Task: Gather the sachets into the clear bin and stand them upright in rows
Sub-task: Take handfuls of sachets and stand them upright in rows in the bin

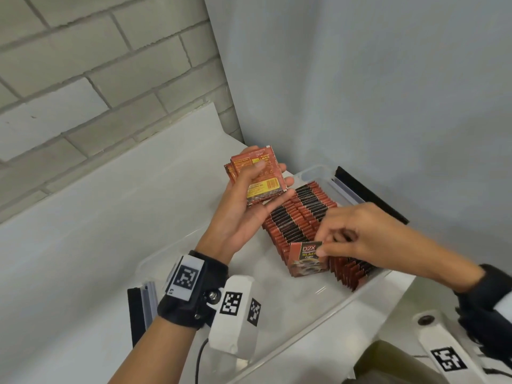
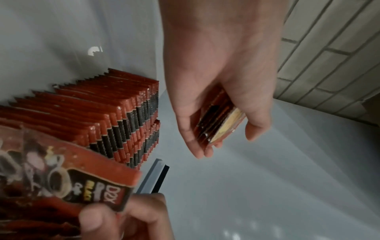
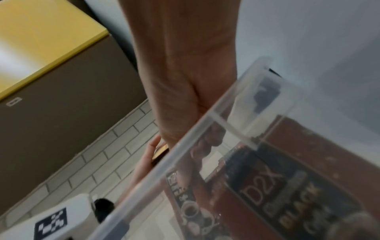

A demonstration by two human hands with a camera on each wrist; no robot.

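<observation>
The right hand [image 1: 357, 234] pinched one sachet [image 1: 306, 259] upright in the clear bin [image 1: 368, 286]; the left hand [image 1: 249, 206] gripped a stack of sachets [image 1: 257, 176].

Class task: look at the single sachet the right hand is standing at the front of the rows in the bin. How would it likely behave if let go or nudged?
The sachet looks thin and flat, so it would probably tip unless leaning on the rows. Pinched by the right hand at one corner without sagging, it seems light and fairly stiff. Its glossy face may slide on the clear bin.

Through the clear bin [image 3: 207, 129] wall, a red sachet [image 3: 308, 170] reads "D2X BLACK", beside a hand [image 3: 185, 81].
</observation>
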